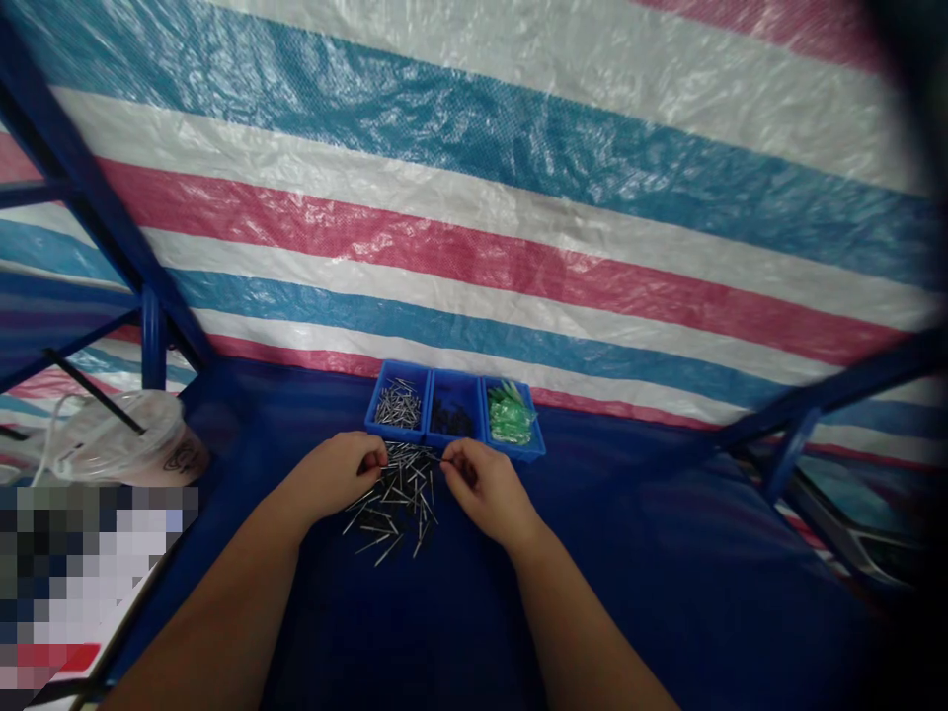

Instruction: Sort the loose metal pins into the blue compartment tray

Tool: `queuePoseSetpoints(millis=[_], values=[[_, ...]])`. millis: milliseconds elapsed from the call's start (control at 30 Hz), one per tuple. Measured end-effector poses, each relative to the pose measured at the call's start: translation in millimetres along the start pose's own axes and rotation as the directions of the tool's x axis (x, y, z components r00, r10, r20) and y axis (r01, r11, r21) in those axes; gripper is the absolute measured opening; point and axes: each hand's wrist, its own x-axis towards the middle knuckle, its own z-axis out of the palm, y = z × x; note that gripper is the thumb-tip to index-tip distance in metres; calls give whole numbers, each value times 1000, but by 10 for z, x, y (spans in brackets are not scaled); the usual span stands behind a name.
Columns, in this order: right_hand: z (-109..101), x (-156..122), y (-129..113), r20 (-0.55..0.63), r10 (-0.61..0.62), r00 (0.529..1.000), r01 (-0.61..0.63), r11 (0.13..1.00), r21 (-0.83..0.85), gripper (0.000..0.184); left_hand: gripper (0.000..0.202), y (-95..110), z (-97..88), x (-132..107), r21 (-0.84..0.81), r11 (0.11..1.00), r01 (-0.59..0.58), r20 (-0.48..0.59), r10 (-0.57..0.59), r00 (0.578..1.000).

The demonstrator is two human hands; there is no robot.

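Over a loose pile of thin metal pins (396,494), several with dark parts among them, my two hands work a short distance apart. My left hand (342,474) is closed in a pinch at the pile's left side; a thin metal pin seems to show at its fingertips. On the other side, my right hand (489,489) pinches a small dark piece, too small to name. Just beyond the hands stand three joined blue bins. The left bin (374,420) holds metal pins, the middle bin (453,380) small dark pieces, the right bin (534,430) green plastic pieces or bags.
Everything lies on a dark blue surface (629,553). Behind it hangs a striped plastic sheet (518,257). Blue frame bars (154,336) stand at both sides. A lidded drink cup (167,459) with a black straw is at the left.
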Motion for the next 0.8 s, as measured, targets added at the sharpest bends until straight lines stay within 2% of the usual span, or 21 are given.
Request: queuePoseSetpoints(millis=[133,233,333,400,500,567,733,800], values=[[-6,-18,-12,-302,-73,951,90,995,42,4,18,-32,19,0,-13,1000,-1,12,1,1000],[5,-22,-21,-440,-126,889,135,991,-10,3,19,-42,33,5,-32,999,16,25,-15,1000],[41,12,1,-564,-103,819,105,994,-29,6,18,-63,49,16,-9,999,43,11,-43,999],[84,61,39,-604,-36,796,37,999,-11,8,16,-87,64,25,23,997,75,-1,-75,997],[143,129,95,-579,85,811,-70,996,48,8,15,-124,82,40,41,992,122,2,-122,992],[156,137,105,-586,114,802,-91,993,70,9,14,-135,84,46,41,990,132,13,-133,991],[124,68,38,-737,-4,676,28,999,21,9,15,-115,48,24,76,991,111,20,-112,993],[124,72,19,-759,-12,651,40,999,18,10,15,-104,22,7,92,992,92,6,-92,996]])
